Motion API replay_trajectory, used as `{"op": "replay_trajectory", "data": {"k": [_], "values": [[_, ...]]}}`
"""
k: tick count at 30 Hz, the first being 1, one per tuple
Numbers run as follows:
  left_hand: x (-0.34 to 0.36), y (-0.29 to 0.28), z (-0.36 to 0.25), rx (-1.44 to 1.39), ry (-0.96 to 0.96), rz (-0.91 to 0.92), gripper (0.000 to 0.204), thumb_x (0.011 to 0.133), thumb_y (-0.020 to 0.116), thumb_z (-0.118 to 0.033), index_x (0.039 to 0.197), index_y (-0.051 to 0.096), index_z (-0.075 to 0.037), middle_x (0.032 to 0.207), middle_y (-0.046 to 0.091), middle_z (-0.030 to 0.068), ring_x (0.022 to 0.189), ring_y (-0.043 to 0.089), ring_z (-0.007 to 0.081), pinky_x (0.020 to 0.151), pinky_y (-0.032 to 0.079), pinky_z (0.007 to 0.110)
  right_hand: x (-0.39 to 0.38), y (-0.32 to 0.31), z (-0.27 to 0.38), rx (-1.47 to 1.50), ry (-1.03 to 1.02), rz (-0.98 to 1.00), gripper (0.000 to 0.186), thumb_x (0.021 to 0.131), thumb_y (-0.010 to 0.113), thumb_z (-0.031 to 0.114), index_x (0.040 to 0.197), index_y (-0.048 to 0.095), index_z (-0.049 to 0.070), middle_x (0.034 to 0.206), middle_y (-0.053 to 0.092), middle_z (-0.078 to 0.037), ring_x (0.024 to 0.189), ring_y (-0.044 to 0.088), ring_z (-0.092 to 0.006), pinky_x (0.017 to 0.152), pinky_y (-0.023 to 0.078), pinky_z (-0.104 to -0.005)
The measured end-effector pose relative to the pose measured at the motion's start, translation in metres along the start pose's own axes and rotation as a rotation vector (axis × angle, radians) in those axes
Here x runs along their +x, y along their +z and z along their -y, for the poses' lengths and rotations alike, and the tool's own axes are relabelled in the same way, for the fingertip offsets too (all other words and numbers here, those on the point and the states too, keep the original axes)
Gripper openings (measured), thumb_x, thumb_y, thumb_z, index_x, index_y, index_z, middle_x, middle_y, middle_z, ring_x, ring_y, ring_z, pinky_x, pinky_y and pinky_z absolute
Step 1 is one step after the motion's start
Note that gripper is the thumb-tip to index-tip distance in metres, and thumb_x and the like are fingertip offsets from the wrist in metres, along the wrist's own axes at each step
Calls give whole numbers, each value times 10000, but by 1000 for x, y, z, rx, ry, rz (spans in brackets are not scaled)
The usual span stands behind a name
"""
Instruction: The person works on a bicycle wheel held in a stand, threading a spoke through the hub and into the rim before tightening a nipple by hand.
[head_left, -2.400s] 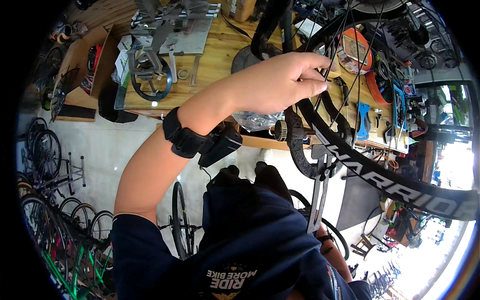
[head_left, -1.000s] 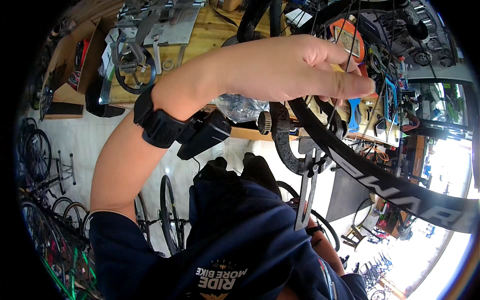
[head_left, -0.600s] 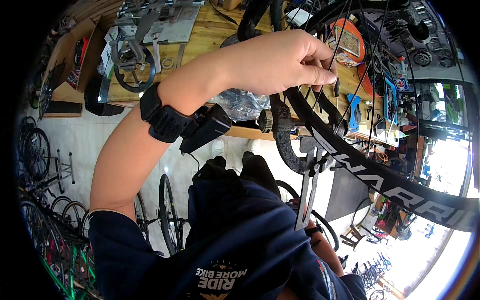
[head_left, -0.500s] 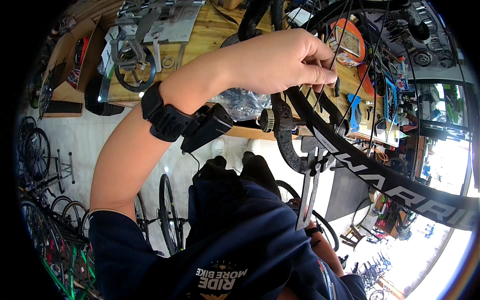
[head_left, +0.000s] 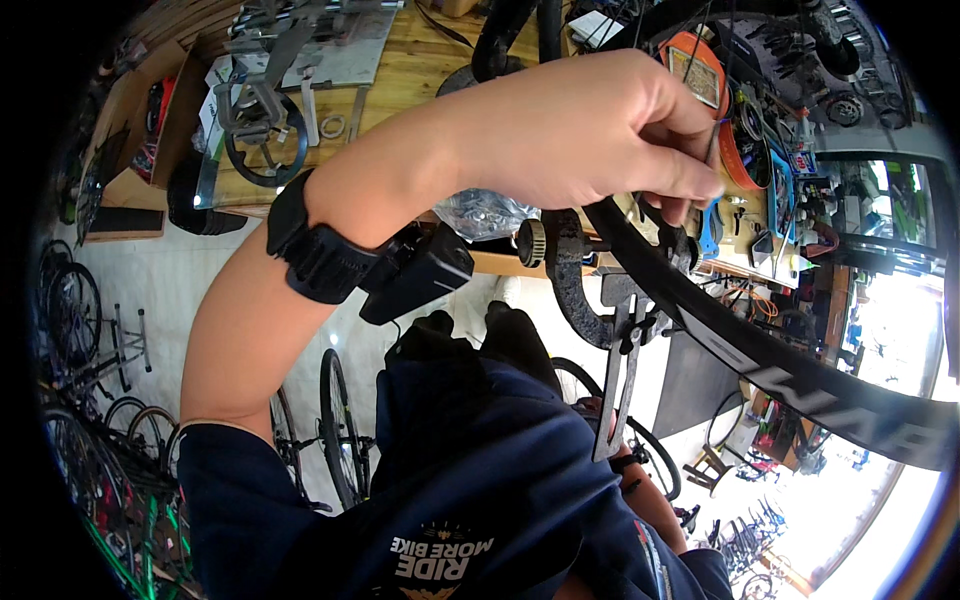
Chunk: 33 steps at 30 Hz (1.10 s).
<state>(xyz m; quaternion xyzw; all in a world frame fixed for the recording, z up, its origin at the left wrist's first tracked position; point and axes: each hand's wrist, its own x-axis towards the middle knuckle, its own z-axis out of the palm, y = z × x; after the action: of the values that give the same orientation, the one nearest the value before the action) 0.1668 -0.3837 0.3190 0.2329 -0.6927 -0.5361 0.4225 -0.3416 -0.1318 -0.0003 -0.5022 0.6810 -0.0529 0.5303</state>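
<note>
My left hand (head_left: 660, 140) reaches across the wheel with its thumb and fingers pinched together on a thin black spoke (head_left: 714, 140). The black bicycle wheel rim (head_left: 740, 355), marked with pale lettering, stands in a dark truing stand (head_left: 566, 270) with a round knurled knob (head_left: 534, 243). A slotted metal gauge bracket (head_left: 620, 375) hangs from the stand beside the rim. My right forearm (head_left: 657, 512), with a black band at the wrist, hangs low on the right. The right hand is mostly hidden behind the bracket, and its fingers do not show clearly.
On the wooden bench (head_left: 415, 60) lie a metal clamp tool (head_left: 255, 120), an orange round dish (head_left: 700, 65), a blue tool (head_left: 711, 230) and a clear plastic bag (head_left: 485, 213). A cardboard box (head_left: 135, 180) stands at the left. Several bicycles are around the floor.
The wheel has turned, carrying the rim's lettering right and downward. My left hand has moved right along with the spoke. My right arm stays about where it was.
</note>
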Motion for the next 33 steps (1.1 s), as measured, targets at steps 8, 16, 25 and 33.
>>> {"op": "replay_trajectory", "data": {"k": [8,16,25,33], "values": [[1,1,-8,63,-64,-16,237,973,649,-228,906,685,-3,780,679,12,725,612,82,710,472,237,16,4,-16,-179,99,2,250,826,680,125,1027,713,-22,798,698,-122,774,658,-153,696,512,-312],[-5,-9,17,215,-145,-74,232,967,663,-228,906,663,-4,800,650,7,779,608,83,758,475,242,19,2,-47,239,81,68,216,852,646,121,974,711,-44,857,734,-122,817,696,-171,725,540,-319],[-3,-5,9,121,-88,-41,232,970,660,-221,898,666,-1,793,658,9,763,605,74,759,486,233,1,3,-21,151,-3,-29,214,857,636,100,992,709,-49,861,732,-105,792,693,-160,714,538,-296],[-2,-5,-8,128,-39,4,209,963,661,-201,907,683,-2,779,677,19,759,626,71,743,486,233,1,7,5,66,-30,-41,233,856,641,109,1013,710,-49,867,735,-102,796,694,-157,710,534,-290]]}}
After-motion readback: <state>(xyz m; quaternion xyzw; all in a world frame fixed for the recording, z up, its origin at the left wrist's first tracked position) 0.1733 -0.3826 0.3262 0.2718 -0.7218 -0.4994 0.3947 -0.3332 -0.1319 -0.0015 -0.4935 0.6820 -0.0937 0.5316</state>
